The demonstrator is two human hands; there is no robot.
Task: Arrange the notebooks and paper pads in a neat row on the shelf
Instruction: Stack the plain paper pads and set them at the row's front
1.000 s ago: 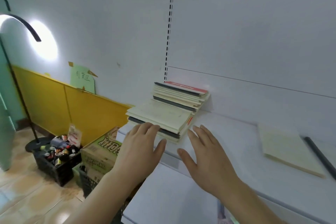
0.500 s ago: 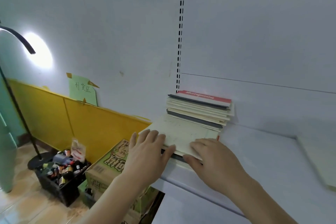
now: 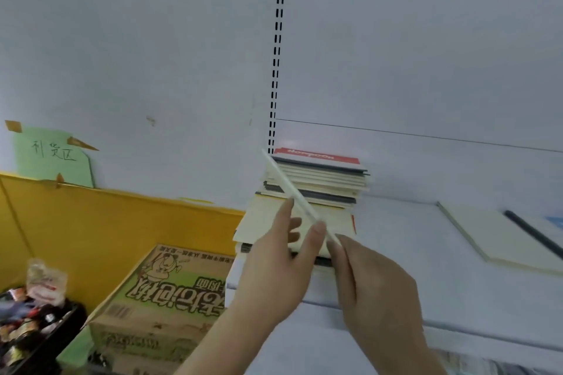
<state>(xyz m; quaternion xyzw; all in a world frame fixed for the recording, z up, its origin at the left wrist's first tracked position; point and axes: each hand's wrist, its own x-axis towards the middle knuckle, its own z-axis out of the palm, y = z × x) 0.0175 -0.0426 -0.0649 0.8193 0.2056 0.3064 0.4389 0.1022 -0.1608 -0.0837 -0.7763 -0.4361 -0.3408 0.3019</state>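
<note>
Risk: thin pad [image 3: 297, 202], pinched edge-on between left hand [image 3: 281, 265] and right hand [image 3: 370, 280] above the front stack [image 3: 292, 222], may slip, toppling it off the shelf [image 3: 426, 268].

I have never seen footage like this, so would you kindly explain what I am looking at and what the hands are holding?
There is no machine here: a person wears a wide-angle camera on the head, looking forward and down, so you see their own two bare hands. The left hand and right hand together hold a thin cream notebook tilted up on edge, so it looks like a slim diagonal strip. Behind it, on the white shelf, lie a lower pile of notebooks and a taller stack topped by a red-covered one. Further right a cream pad lies flat beside a dark pen-like stick. Left of the shelf, lower down, is a cardboard box.
</note>
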